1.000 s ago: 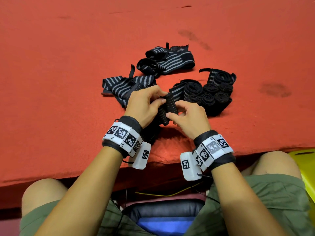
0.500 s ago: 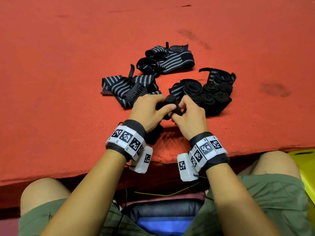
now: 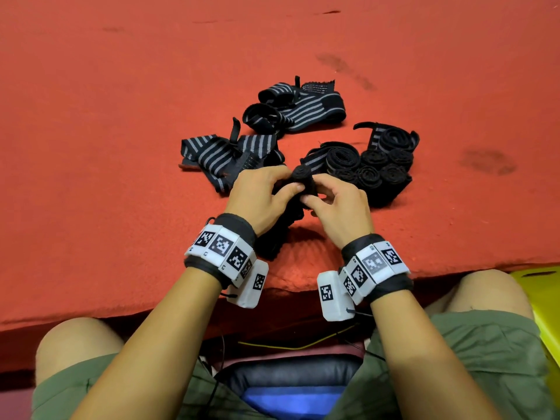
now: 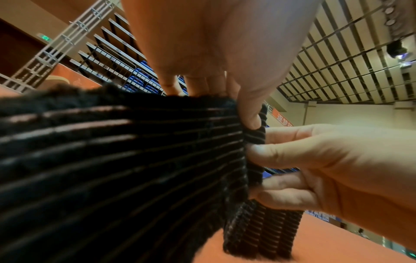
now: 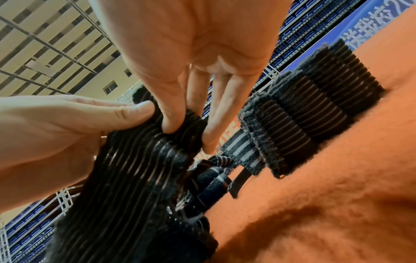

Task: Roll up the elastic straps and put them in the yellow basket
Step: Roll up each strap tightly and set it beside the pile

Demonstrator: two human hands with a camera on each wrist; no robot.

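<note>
Red mat (image 3: pixel 121 147), fingers (image 3: pixel 291 189) pinching strap (image 3: pixel 303 177)

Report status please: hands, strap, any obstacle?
Left hand and right hand pinch black ribbed elastic strap, partly rolled. Tail hangs loose. Yellow plastic basket at right, nothing blocking.

A black ribbed strap (image 3: pixel 303 180) is partly wound into a tight roll, held upright above the red mat, its loose tail (image 3: pixel 277 234) trailing down toward the mat's near edge. Just right of it, finished rolls (image 3: pixel 375 169) stand on end, packed together. Two striped black-and-grey straps lie loose and crumpled: one (image 3: pixel 224 156) to the left, one (image 3: pixel 297 106) farther back. A yellow basket (image 3: pixel 542 298) shows at the right edge, below the mat
</note>
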